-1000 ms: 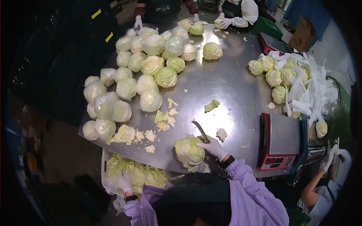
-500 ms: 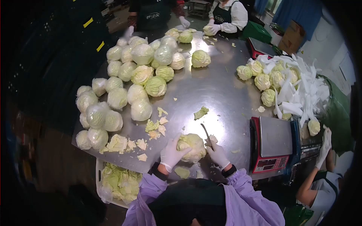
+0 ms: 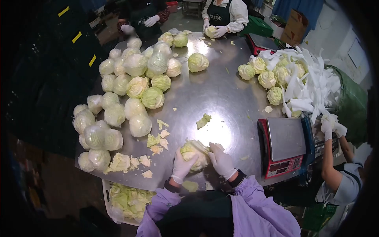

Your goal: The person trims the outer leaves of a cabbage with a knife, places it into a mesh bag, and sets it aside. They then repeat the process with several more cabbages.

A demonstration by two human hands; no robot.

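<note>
A head of cabbage [image 3: 194,155] is held near the close edge of a steel tabletop [image 3: 233,93], clasped from the left by the curved fingers of a gloved left hand [image 3: 181,166]. A gloved right hand [image 3: 222,162] is placed at the head's right side, its fingers bent inward; what, if anything, is gripped there cannot be told. The head is framed between the two hands, slightly beyond the wrists, with the left hand the nearer of the pair; no clear long axis is shown by its rounded form. Off the near left edge, a white plastic crate [image 3: 105,193] is heaped with loose leaves [image 3: 130,200]. At far right, a green sack [image 3: 352,108] is seen beside white wrapping strips [image 3: 310,85] and bare cabbages [image 3: 267,79]; its contents are hidden. Wrapped cabbages [image 3: 136,65] are massed at left, and a red-framed scale [image 3: 286,138] is stationed at right. Across the tabletop, a smaller cabbage [image 3: 211,31] is held by a white-sleeved co-worker [image 3: 227,15].
</note>
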